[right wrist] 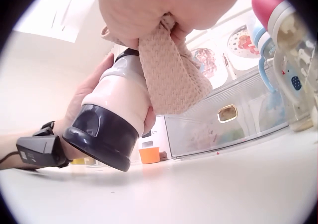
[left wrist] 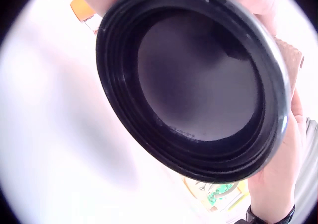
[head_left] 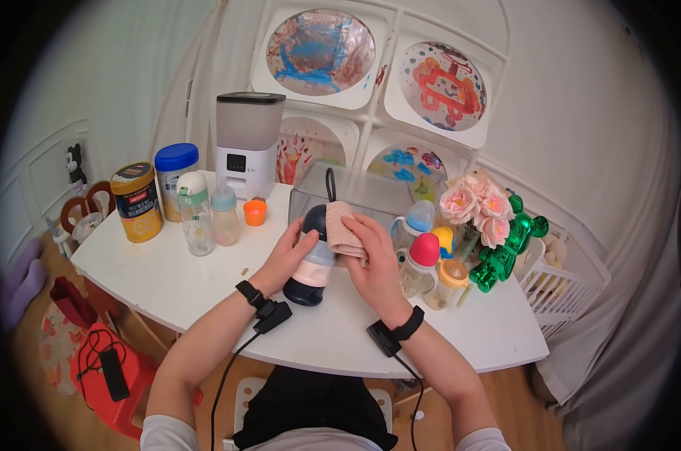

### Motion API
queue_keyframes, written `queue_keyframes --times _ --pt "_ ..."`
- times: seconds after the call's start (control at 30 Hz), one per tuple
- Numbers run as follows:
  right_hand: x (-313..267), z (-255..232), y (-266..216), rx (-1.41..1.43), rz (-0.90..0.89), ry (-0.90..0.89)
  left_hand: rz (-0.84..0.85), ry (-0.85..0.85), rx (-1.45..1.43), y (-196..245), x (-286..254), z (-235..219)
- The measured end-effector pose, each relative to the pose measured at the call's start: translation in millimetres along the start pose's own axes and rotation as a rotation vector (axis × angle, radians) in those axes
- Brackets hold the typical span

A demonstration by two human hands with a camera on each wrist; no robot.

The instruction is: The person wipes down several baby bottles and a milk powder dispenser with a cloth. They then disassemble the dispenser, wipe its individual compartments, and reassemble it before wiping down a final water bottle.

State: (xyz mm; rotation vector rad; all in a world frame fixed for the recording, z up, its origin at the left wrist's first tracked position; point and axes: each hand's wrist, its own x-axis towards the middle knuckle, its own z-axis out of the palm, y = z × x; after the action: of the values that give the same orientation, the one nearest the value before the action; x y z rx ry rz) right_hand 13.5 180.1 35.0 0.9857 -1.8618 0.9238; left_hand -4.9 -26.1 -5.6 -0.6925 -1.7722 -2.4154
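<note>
My left hand (head_left: 283, 259) grips a stacked milk powder container (head_left: 314, 272) with navy, grey and pale pink tiers. It has a domed navy top with a black strap loop (head_left: 330, 184). In the right wrist view the container (right wrist: 117, 102) leans, with its navy base raised above the tabletop. The hollow dark underside (left wrist: 198, 80) fills much of the left wrist view. A folded pink waffle-weave cloth (head_left: 342, 231) is held in my right hand (head_left: 376, 263) against the container's upper side. That cloth (right wrist: 169, 75) hangs down from the fingers in the right wrist view.
Baby bottles (head_left: 423, 252) stand close by the right hand, before pink flowers (head_left: 476, 207) and a green bear figure (head_left: 509, 248). A clear storage box (head_left: 363, 195) sits behind. Formula tins (head_left: 137, 203), more bottles (head_left: 197, 218), an orange cup (head_left: 255, 213) and a dispenser (head_left: 246, 165) occupy the left.
</note>
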Motion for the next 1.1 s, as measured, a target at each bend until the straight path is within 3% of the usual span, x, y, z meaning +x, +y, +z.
queue_keyframes --times 0.07,0.2,0.27,0.43,0.6,0.7,1.03,1.1 --pt "1 -1 -2 0.000 -0.010 -0.004 0.069 0.112 0.102 -3 1 -1" --pt "-4 1 -4 -0.019 -0.043 -0.047 0.020 0.148 0.028 1 5 -8" --pt "-7 4 -9 0.035 -0.098 -0.139 -0.009 0.160 -0.203 2 6 -15" --pt "-6 1 -11 0.050 -0.110 -0.219 0.050 0.177 -0.176 -2 9 -22" --pt "-8 0 -16 0.055 -0.097 -0.312 0.124 0.297 -0.087 0 8 -20" --pt "-8 -1 -15 0.037 -0.099 -0.324 0.119 0.315 -0.181 2 6 -14" --pt "-11 1 -12 0.046 -0.072 -0.394 0.001 0.272 -0.339 6 7 -22" --pt "-9 0 -10 0.047 -0.086 -0.402 -0.069 0.177 -0.372 4 7 -26"
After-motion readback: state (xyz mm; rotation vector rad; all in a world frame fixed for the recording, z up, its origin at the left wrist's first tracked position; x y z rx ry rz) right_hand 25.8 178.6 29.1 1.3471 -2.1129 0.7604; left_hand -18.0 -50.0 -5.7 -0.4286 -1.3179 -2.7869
